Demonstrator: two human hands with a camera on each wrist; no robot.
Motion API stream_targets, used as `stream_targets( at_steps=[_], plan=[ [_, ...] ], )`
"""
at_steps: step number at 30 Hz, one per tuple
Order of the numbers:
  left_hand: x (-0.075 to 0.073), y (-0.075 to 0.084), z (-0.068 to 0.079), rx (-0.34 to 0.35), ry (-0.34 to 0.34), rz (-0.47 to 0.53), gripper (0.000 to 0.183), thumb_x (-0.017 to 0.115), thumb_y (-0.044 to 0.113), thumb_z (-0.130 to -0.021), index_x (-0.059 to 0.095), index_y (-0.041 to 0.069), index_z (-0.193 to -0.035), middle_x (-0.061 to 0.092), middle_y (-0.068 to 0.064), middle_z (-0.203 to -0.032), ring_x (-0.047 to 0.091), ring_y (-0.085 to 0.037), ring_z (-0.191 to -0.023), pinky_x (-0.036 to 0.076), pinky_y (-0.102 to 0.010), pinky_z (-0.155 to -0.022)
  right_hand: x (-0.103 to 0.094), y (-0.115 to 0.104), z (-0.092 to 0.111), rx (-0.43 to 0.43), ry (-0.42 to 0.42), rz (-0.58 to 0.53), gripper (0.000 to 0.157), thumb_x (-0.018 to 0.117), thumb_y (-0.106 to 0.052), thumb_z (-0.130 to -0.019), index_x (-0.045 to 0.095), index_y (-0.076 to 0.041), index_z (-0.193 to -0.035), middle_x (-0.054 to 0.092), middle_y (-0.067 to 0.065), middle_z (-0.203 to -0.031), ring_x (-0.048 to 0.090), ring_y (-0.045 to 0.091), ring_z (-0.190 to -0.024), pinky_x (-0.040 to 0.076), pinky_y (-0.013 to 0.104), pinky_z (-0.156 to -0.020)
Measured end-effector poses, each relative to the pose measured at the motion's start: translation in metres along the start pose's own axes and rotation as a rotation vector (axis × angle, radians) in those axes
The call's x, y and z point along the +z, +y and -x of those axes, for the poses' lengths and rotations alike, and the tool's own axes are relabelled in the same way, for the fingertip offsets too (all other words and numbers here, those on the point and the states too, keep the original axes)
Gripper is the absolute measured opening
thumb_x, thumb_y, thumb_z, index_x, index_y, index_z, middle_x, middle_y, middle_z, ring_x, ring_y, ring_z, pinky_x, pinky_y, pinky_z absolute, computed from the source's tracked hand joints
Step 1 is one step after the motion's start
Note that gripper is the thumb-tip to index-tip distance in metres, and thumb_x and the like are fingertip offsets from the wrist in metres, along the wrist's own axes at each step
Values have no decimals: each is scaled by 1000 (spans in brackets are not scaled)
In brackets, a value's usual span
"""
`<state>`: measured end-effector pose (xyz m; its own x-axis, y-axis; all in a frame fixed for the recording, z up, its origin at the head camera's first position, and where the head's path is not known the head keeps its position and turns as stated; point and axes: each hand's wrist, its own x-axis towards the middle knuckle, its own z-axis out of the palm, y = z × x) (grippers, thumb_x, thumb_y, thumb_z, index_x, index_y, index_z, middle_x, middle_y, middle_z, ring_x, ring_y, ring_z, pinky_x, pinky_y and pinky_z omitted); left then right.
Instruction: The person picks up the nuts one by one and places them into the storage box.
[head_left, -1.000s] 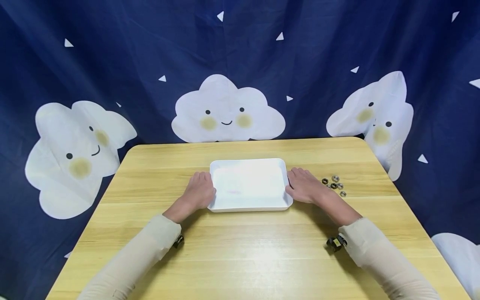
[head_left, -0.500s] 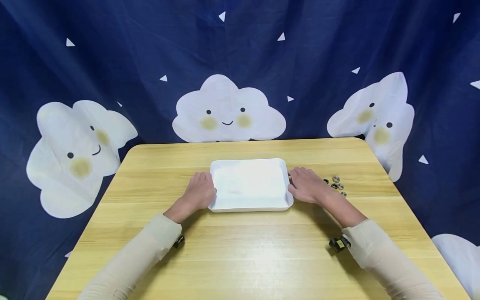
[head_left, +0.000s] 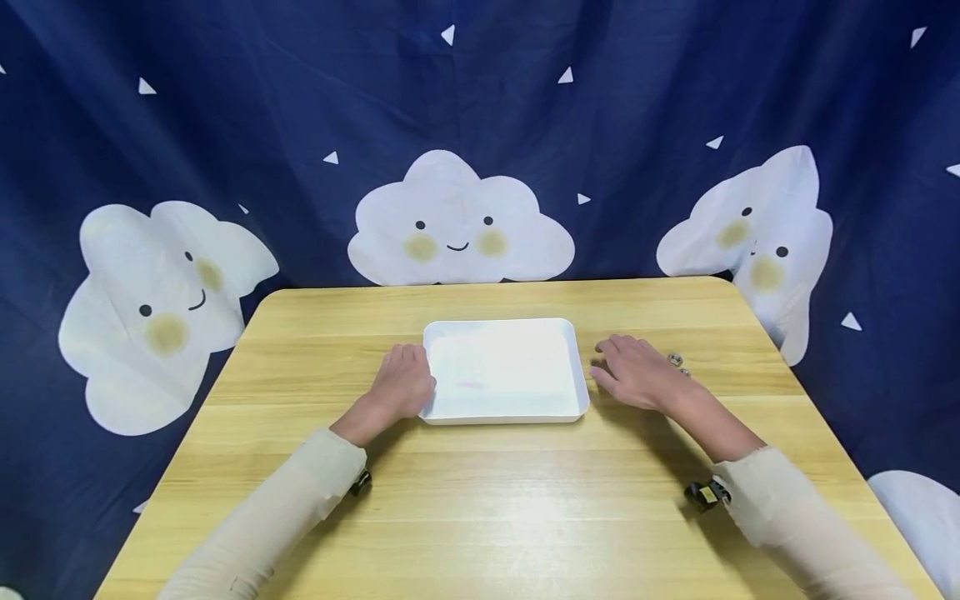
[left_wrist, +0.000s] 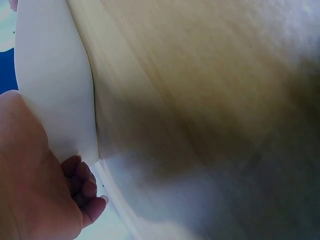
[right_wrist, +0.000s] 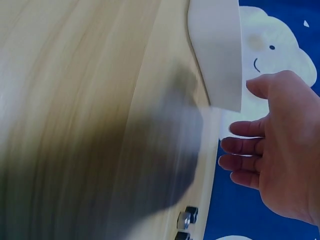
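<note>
A shallow white rectangular tray [head_left: 506,371] lies on the wooden table. My left hand [head_left: 405,381] grips its left end; in the left wrist view the fingers [left_wrist: 86,182] curl at the tray's edge. Just right of the tray, apart from it, is my right hand [head_left: 636,372], with loosely bent fingers and nothing held. The right wrist view shows a gap between that hand's thumb and fingers, beside the tray wall [right_wrist: 220,55]. Beyond the right hand, metal nuts [head_left: 676,359] lie on the table, partly hidden by the hand and wrist.
The wooden table [head_left: 480,500] has rounded far corners. Behind it hangs a dark blue curtain [head_left: 300,83] with white smiling clouds and small triangles. A small dark device [head_left: 707,495] is strapped at the right wrist.
My right hand has let go of the tray's right end and moved right, now covering more of the nuts. The left hand keeps its grip, and the tray stays in place.
</note>
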<state>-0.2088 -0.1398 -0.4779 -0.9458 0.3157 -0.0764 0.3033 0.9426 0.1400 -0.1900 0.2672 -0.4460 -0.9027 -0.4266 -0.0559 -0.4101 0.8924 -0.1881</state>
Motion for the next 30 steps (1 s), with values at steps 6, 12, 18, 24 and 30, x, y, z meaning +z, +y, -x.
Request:
stream_targets(
  at_steps=[6,12,18,24,30],
  plan=[
    [-1,0,0,2,7,-9,33,48,23,-99,48,-8,-111,48,-18,-104,41,-35,-101,37,-42,-89,-2,7,5,5,24,33,51,48,-33,-107,53,7,-137,58,28,-137,53,48,-133,40,63,-110],
    [-1,0,0,-12,-13,11,33,47,24,-100,47,-7,-113,47,-17,-105,40,-35,-104,37,-43,-92,-2,15,8,-34,78,117,41,60,-23,-102,58,7,-129,63,26,-124,59,46,-121,47,62,-100],
    [-1,1,-1,-13,-4,29,31,46,23,-100,47,-6,-111,47,-17,-105,39,-35,-103,36,-42,-90,-2,26,11,-80,151,138,34,66,-15,-97,62,7,-122,66,24,-115,64,44,-110,51,59,-92],
    [-2,2,-1,-24,-14,40,30,46,22,-100,47,-5,-111,45,-16,-104,39,-34,-102,35,-41,-90,-5,34,15,-138,205,150,29,69,-5,-91,64,9,-116,67,23,-108,65,43,-103,53,56,-88],
    [0,0,0,-26,-17,33,30,47,23,-100,47,-5,-110,45,-15,-102,38,-33,-101,34,-39,-88,-6,39,20,-160,205,144,26,68,0,-91,64,10,-115,67,23,-107,66,41,-99,56,53,-86]
  ],
)
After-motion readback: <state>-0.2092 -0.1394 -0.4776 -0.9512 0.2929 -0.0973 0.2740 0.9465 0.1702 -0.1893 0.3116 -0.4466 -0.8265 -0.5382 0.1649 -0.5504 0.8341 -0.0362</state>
